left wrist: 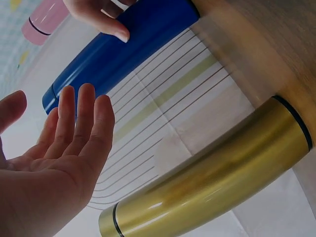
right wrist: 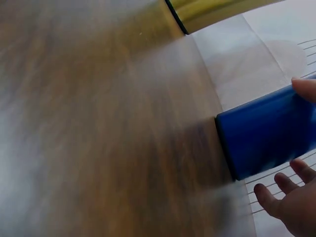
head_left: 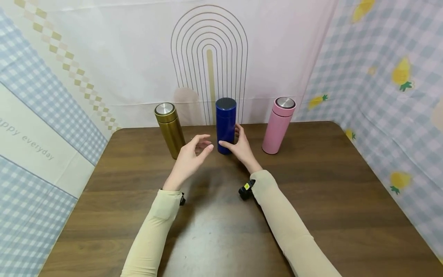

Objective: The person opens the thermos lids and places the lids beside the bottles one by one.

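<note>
A blue thermos bottle (head_left: 226,127) with a dark lid stands upright near the back of the table. My right hand (head_left: 241,147) holds it from the right side, the thumb across its front; in the right wrist view several fingers (right wrist: 286,183) spread beside its lower part. My left hand (head_left: 192,157) hovers between the blue and gold bottles with loosely bent fingers, touching neither. To its left stands a gold thermos bottle (head_left: 172,132) with a silver lid, its lower part partly hidden by the hand. On the right is a pink thermos bottle (head_left: 278,126), also silver-lidded.
The brown wooden table (head_left: 328,184) reaches back to a white cloth backdrop (head_left: 131,57) with an arch pattern. A checked cloth with pineapples (head_left: 380,77) hangs at the right, and another checked cloth (head_left: 27,50) at the left.
</note>
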A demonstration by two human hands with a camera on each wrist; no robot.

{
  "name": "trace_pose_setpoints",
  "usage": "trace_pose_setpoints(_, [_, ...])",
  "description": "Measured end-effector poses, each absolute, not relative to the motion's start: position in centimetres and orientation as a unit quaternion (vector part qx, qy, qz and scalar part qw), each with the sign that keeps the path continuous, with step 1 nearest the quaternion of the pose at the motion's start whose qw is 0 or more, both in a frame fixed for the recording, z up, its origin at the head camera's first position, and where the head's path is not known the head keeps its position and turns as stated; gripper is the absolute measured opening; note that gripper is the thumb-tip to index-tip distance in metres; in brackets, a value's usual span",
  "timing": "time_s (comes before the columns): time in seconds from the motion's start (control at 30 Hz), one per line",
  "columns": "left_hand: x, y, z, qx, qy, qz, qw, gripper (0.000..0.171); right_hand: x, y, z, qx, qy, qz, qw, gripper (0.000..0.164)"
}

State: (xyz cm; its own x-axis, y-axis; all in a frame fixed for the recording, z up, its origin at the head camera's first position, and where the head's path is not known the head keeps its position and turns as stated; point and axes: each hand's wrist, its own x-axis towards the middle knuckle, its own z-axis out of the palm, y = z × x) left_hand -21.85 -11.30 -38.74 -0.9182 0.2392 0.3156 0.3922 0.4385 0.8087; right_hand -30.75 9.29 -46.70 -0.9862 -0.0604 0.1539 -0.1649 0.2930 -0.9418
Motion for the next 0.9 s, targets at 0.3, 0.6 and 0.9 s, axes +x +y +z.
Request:
trace_pose_setpoints(0.3, [-22.1,-10.8,-39.2,-0.201,-0.842,-0.496,0.071,0.035,-30.9,8.7,-46.4,0.052,-0.808,0.586,0.036,0.085])
trace_pose_setpoints(0.6, [-21.9,-10.6,-39.1,-0.199,-0.842,-0.497,0.069,0.034,-31.0,8.9,-46.2,0.063,-0.816,0.574,0.038,0.085])
trace_pose_setpoints(0.9, [-21.8,-11.1,-38.7,-0.192,-0.843,-0.498,0.073,0.034,-30.0,9.6,-45.6,0.081,-0.811,0.578,0.026,0.084])
